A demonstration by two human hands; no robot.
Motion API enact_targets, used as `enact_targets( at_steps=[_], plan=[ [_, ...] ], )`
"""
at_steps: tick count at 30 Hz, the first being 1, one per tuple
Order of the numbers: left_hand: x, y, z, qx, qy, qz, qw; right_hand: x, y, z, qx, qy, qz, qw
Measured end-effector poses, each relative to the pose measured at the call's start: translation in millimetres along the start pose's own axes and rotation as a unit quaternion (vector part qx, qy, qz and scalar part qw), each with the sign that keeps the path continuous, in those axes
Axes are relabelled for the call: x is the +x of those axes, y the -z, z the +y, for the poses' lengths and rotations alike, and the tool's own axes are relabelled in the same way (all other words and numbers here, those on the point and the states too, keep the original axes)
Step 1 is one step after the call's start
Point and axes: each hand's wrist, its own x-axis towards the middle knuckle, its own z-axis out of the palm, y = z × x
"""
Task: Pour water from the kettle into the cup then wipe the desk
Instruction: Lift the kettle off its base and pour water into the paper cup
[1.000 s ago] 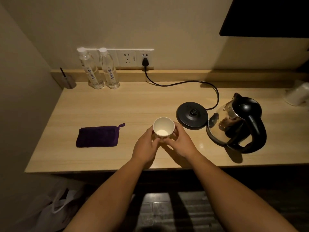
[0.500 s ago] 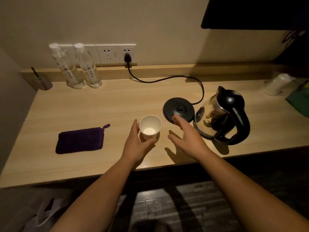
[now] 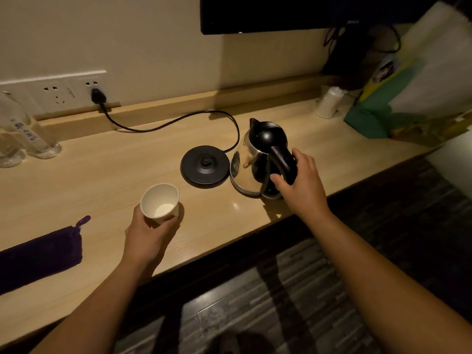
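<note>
A small white paper cup [image 3: 159,202] stands upright on the wooden desk [image 3: 109,175], and my left hand [image 3: 149,235] wraps around its near side. To its right a steel kettle [image 3: 258,159] with a black lid and handle stands on the desk, off its round black base [image 3: 205,166]. My right hand [image 3: 302,183] curls around the kettle's black handle, thumb on the inner side. A folded purple cloth [image 3: 38,256] lies at the desk's left front.
The base's black cord [image 3: 176,121] runs to a wall socket [image 3: 95,94]. Clear water bottles [image 3: 24,135] stand at the back left. A white roll [image 3: 329,102] and a green-yellow bag [image 3: 408,93] sit at the right end. A dark screen [image 3: 281,11] hangs above.
My right hand has left the cup and moved right onto the kettle's handle. My left hand has closed around the cup. The view has swung to the right.
</note>
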Motion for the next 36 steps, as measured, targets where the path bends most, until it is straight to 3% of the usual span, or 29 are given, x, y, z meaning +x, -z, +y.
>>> enact_targets(
  at_steps=[4, 11, 16, 23, 30, 36],
  plan=[
    [5, 3, -9, -0.002, 0.014, 0.003, 1.0, 3, -3, 0, 0.093, -0.074, -0.02, 0.993],
    [6, 3, -12, -0.011, 0.034, -0.006, 0.999, 8, -7, -6, 0.203, -0.124, -0.006, 0.971],
    [2, 1, -7, 0.034, -0.012, 0.017, 0.999, 6, -11, -10, 0.27, -0.133, 0.02, 0.954],
    [1, 2, -6, 0.049, -0.008, 0.019, 0.999, 1, 7, -25, 0.254, -0.052, -0.001, 0.966],
    [2, 4, -5, 0.05, -0.004, 0.013, 0.999, 15, 21, -69, 0.175, 0.068, -0.123, 0.974],
    [5, 6, -10, 0.059, -0.015, 0.014, 0.998, 21, 15, -103, 0.075, 0.133, -0.233, 0.96]
  ],
)
